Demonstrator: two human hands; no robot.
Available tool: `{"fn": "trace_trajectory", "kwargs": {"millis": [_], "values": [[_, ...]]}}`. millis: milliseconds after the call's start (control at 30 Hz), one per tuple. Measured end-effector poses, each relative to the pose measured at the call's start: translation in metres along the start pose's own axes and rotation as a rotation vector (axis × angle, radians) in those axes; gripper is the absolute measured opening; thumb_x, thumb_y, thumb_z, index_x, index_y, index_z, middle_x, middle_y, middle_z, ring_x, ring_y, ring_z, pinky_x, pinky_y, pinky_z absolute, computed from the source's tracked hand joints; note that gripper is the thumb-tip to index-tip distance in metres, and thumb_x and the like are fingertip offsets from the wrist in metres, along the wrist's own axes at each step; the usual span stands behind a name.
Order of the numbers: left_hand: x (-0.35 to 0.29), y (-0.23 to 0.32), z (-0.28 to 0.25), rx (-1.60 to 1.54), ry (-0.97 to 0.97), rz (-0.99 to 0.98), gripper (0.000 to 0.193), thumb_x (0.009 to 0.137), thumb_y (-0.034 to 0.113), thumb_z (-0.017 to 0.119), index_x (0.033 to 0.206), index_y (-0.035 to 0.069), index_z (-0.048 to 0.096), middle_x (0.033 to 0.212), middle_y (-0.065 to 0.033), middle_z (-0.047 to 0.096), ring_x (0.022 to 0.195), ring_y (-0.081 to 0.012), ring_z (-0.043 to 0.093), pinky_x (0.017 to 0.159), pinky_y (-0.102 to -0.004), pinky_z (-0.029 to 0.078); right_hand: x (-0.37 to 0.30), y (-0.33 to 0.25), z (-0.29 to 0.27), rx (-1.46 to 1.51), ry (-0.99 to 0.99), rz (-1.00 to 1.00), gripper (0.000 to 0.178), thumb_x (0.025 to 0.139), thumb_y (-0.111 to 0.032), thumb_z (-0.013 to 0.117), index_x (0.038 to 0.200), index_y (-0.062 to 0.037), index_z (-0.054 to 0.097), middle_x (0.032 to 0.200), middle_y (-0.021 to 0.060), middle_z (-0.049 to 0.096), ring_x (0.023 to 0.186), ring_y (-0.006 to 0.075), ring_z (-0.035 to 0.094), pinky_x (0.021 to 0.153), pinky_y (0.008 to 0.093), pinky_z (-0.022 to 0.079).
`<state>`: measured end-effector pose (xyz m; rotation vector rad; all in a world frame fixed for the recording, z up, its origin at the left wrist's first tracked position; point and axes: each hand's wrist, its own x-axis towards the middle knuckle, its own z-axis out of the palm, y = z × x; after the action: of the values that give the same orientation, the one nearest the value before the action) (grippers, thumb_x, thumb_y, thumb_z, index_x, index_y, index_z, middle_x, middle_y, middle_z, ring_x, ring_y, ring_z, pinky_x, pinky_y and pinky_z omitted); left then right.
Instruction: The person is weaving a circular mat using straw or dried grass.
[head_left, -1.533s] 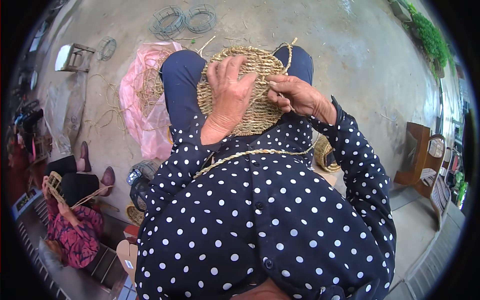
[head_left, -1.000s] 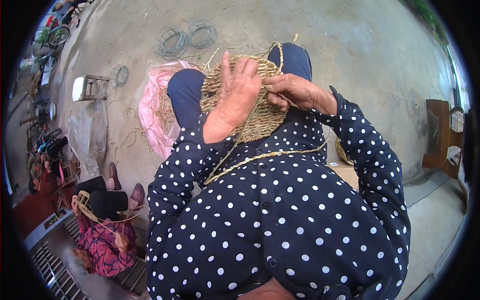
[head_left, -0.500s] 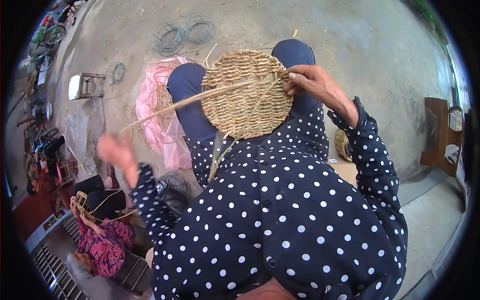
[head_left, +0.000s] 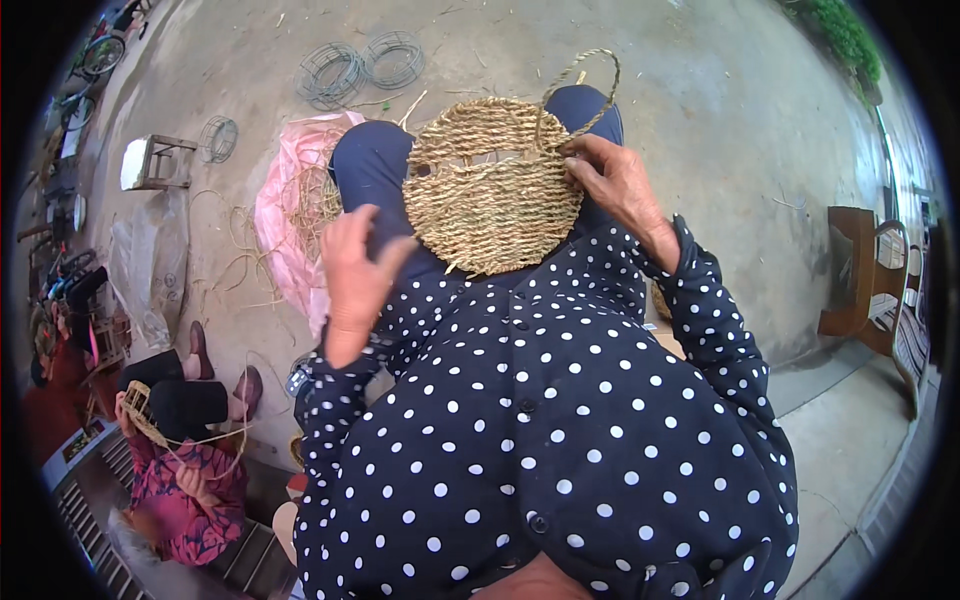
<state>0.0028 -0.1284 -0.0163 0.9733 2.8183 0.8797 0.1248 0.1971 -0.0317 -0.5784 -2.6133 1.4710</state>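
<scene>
A round woven straw mat (head_left: 495,215) rests across my thighs, with an open slot between its rows in the upper part. My right hand (head_left: 615,185) pinches the mat's right rim, thumb and fingers closed there. From beside those fingers a twisted straw cord (head_left: 617,75) arches in a loop above my right knee and comes back to the mat's upper right. My left hand (head_left: 355,265) is raised over my left thigh, left of the mat. Its thumb and fingers are apart, slightly blurred, with nothing seen in them.
Left of my legs, a pink plastic sheet (head_left: 280,185) holds loose straw strands. Wire frames (head_left: 335,75) lie on the concrete floor ahead, near a small stool (head_left: 155,163). At lower left another person (head_left: 190,500) sits holding a small woven piece. A wooden chair (head_left: 850,270) stands at right.
My left hand has come back rightward toward the mat and no longer has the long straw strand. The strand's straight pull across the mat is gone; a cord loop now rises at upper right.
</scene>
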Motion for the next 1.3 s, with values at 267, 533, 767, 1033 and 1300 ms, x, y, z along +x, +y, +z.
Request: {"fn": "trace_trajectory", "kwargs": {"millis": [267,533,767,1033,1300], "values": [[-0.048,-0.094,-0.034,0.776,0.135,0.187,0.012,0.076,0.004,0.056,0.084,0.009,0.063,0.075,-0.0095,0.058,0.074,-0.0270,0.059,0.077,-0.0412,0.043,-0.006,-0.001,0.006,-0.129,0.114,-0.061,0.019,0.089,-0.011,0.064,0.105,-0.0007,0.065,0.073,0.0098,0.066,0.065,0.0137,0.061,0.062,0.0288,0.049],[-0.182,-0.287,-0.173,0.995,0.256,-0.547,0.012,0.089,0.014,0.057,0.091,0.005,0.065,0.079,-0.0208,0.064,0.078,-0.0409,0.063,0.067,-0.0514,0.045,-0.007,-0.005,0.009,-0.097,0.123,-0.081,0.017,0.087,-0.011,0.064,0.102,-0.0027,0.063,0.078,0.0172,0.066,0.074,0.0333,0.067,0.067,0.0373,0.052],[-0.194,-0.396,-0.197,0.766,0.342,-0.734,0.032,0.095,0.032,0.054,0.090,0.004,0.069,0.088,-0.0248,0.066,0.085,-0.0466,0.061,0.072,-0.0516,0.047,-0.010,-0.018,0.020,-0.426,0.147,-0.253,0.022,0.088,-0.012,0.064,0.111,-0.0116,0.064,0.089,0.0105,0.065,0.076,0.0319,0.065,0.064,0.0383,0.051],[-0.110,-0.473,-0.273,0.705,0.280,-0.560,0.021,0.092,0.024,0.060,0.092,0.007,0.070,0.083,-0.0145,0.069,0.060,-0.0282,0.059,0.055,-0.0390,0.046,-0.007,-0.014,0.007,-0.541,-0.040,-0.524,0.026,0.087,-0.013,0.063,0.113,-0.0063,0.064,0.087,0.0105,0.058,0.072,0.0308,0.060,0.062,0.0395,0.049],[-0.111,-0.329,-0.239,0.241,0.399,-0.573,0.019,0.092,0.022,0.059,0.096,0.007,0.070,0.084,-0.0103,0.069,0.057,-0.0219,0.056,0.054,-0.0351,0.044,-0.017,-0.023,0.031,-0.186,0.244,-0.439,0.031,0.083,-0.001,0.067,0.114,-0.0056,0.067,0.096,0.0119,0.065,0.083,0.0256,0.066,0.069,0.0326,0.053]]}}
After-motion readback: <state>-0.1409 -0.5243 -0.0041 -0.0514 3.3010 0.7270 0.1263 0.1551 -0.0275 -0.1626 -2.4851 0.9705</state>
